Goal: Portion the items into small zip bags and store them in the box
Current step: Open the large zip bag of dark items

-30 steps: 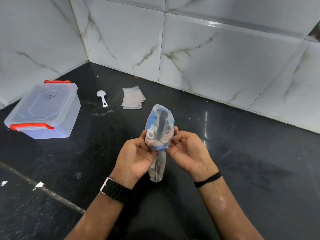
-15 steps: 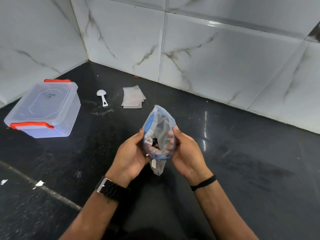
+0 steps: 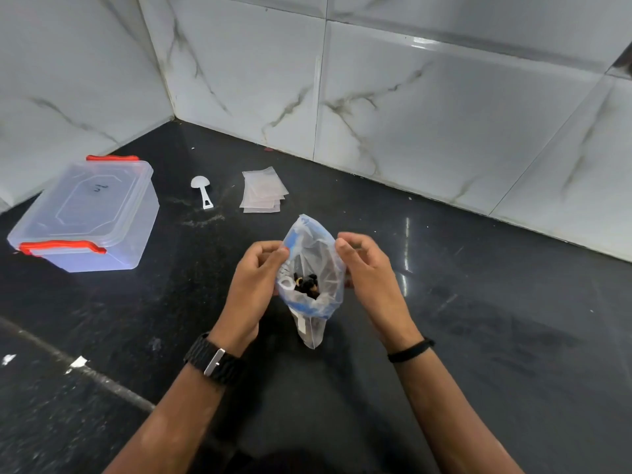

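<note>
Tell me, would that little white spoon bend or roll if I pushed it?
The white spoon looks like thin moulded plastic, so probably light and fairly stiff. It lies flat on the smooth, shiny counter, so a push would likely make it slide or spin, not roll.

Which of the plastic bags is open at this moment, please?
The large bag between the left hand and right hand: its mouth is spread, showing small parts inside. The small zip bags lie flat, stacked beside the scoop.
</note>
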